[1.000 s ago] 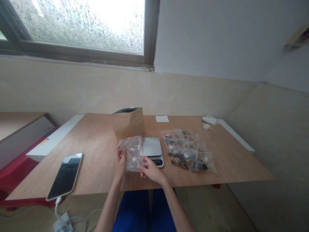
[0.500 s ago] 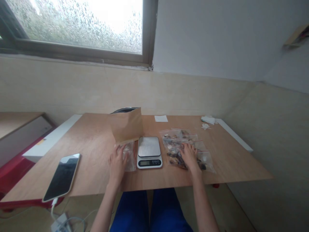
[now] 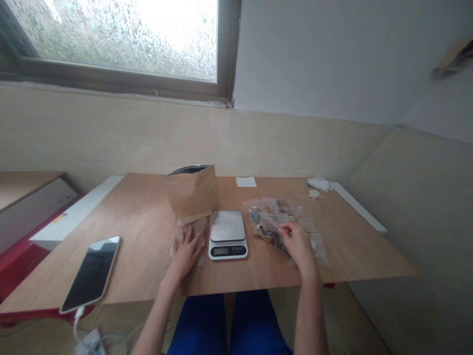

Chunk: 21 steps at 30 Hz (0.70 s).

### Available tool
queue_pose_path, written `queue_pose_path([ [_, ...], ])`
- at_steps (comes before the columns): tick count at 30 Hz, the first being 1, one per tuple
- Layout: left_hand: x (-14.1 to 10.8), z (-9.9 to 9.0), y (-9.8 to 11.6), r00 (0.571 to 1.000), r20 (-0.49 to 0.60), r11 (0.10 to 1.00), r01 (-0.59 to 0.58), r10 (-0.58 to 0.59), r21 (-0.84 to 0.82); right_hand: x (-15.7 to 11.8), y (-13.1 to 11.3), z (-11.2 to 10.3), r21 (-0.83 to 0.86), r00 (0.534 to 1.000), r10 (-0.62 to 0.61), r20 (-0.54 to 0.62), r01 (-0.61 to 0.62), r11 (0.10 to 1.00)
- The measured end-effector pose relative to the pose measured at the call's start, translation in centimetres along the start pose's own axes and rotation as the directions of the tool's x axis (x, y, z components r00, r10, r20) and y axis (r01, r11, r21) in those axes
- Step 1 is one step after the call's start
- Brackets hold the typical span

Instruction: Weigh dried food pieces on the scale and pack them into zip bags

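Note:
My left hand (image 3: 185, 252) rests with spread fingers on clear plastic bags (image 3: 200, 241) left of the scale. Fingers of my right hand (image 3: 300, 246) are pinched at the top edge of a zip-lock bag (image 3: 269, 231) with dark and tan dried pieces inside. This bag lies slanted among several similar overlapping bags, partly hidden by the hand. Between both hands is a white kitchen scale (image 3: 228, 234) with a bare metal plate. Behind my left hand stands an open brown paper pouch (image 3: 194, 195) with a silvery lining.
A phone (image 3: 91, 273) with a charging cable lies at the left of the wooden table (image 3: 140, 217). A white card (image 3: 246, 182) sits near the back edge. White crumpled tissue or packaging (image 3: 320, 184) lies at the back right. The wall rises right behind the table.
My right hand has turned from lying over the bags to pinching one bag's edge, and that bag is now slanted. My left hand has slid slightly right, flatter on the clear bags.

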<state>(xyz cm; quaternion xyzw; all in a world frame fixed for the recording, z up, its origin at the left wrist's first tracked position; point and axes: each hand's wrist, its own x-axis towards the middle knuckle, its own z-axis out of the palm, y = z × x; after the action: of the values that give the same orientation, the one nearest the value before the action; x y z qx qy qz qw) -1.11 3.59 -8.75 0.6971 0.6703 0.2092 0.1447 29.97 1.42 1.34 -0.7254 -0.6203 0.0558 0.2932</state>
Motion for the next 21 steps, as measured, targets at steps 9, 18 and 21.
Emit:
queue_pose_path([
  [9,-3.1,-4.8,11.6,0.997,-0.049,0.448,-0.020,-0.052,-0.894,-2.9,-10.5,2.0,0.620,0.994,0.023,0.110,-0.087,0.780],
  [18,-2.7,-5.5,11.5,0.976,-0.009,0.251,0.047,-0.217,-0.967,-3.8,-13.0,3.4,0.774,0.934,-0.262,0.242,-0.023,0.632],
  [21,-2.5,-5.4,11.1,0.979,-0.016,0.309,0.049,-0.203,-0.950,-3.7,-12.7,3.4,0.803,0.910,-0.260,0.323,-0.118,0.585],
])
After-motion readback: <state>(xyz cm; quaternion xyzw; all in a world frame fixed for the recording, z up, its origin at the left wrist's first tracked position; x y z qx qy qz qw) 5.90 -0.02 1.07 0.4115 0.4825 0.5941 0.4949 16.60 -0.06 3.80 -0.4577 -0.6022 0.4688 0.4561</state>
